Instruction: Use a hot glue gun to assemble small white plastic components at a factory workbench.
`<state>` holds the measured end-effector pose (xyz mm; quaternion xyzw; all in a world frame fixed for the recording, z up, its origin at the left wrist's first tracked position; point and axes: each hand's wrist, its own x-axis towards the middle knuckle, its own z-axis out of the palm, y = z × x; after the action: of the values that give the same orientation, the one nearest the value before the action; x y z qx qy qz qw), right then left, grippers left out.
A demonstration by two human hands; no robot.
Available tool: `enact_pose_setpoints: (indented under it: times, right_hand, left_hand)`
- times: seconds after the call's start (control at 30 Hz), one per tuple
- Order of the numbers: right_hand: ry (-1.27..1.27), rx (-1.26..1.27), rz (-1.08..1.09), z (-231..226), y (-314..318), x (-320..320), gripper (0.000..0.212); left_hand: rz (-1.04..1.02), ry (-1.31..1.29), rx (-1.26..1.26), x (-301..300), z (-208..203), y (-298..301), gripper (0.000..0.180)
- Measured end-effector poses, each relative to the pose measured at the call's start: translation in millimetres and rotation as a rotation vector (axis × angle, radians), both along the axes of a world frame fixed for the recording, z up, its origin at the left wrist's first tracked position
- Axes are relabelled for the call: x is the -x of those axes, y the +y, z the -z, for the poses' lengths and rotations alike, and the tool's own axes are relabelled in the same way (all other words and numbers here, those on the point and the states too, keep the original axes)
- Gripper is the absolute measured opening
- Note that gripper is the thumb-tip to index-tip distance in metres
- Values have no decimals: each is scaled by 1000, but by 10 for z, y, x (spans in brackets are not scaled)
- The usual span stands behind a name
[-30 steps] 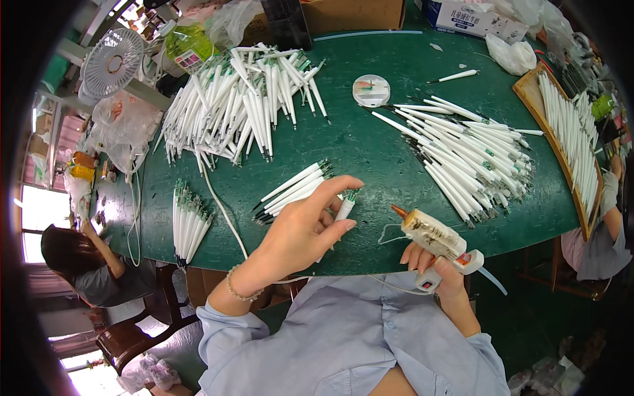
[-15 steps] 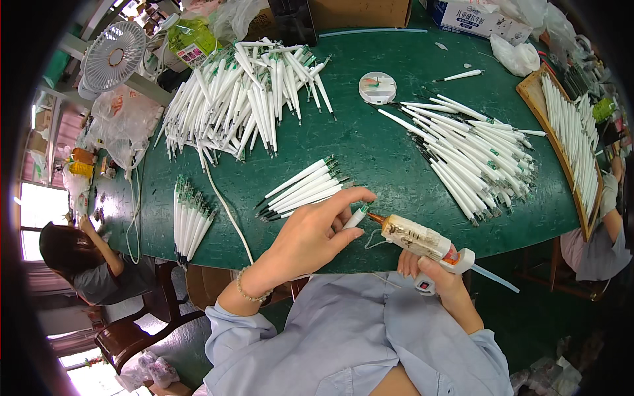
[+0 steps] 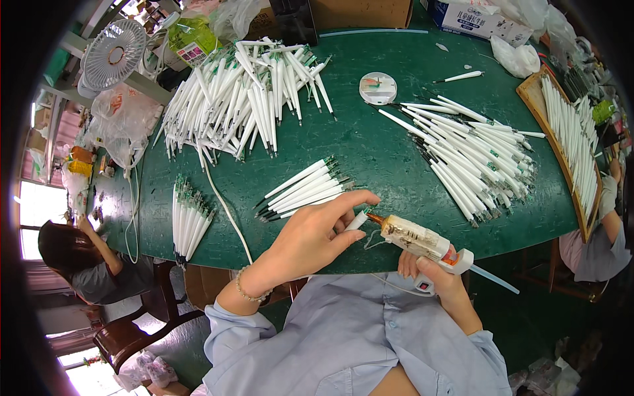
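Observation:
My left hand [image 3: 316,230] is closed around a slim white tapered stick [image 3: 357,220], its green end poking out between thumb and fingers. In my right hand [image 3: 438,276] is a hot glue gun [image 3: 417,236], gripped by the handle. The gun's brown nozzle [image 3: 375,218] meets or nearly meets the stick's green end. From the gun's back sticks a clear glue stick [image 3: 495,278]. Just beyond my left hand lies a small row of similar white sticks [image 3: 305,187]. Fingers hide most of the held stick.
A big heap of white sticks [image 3: 244,99] lies far left, a small bunch [image 3: 190,223] near left, and another pile [image 3: 472,148] on the right. A wooden tray [image 3: 536,99] of sticks, a round white disc [image 3: 378,88], a fan [image 3: 113,55] and a white cable [image 3: 224,214] are around. Other people sit at both sides.
The glue gun's nozzle has come slightly closer to the stick's green end. The held stick and my left fingertips have shifted a little to the right. The piles are unchanged.

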<state>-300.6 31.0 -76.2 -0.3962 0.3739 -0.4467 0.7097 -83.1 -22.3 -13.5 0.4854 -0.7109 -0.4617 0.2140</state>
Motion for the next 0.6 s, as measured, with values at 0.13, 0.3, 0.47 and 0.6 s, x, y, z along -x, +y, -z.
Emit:
enact_pose_setpoints:
  times: [0.13, 0.3, 0.47, 0.6]
  right_hand:
    - [15, -6, -1, -23, -10, 0, 37]
    - [12, 9, -3, -12, -17, -3, 34]
    - [19, 38, -20, 47, -7, 25, 35]
    - [18, 22, -4, 26, -5, 5, 36]
  left_hand:
    - [-1, 3, -1, -5, 7, -2, 45]
    - [2, -1, -17, -11, 8, -8, 44]
    - [-3, 15, -30, -9, 7, -9, 45]
    - [-8, 15, -23, -19, 6, -3, 44]
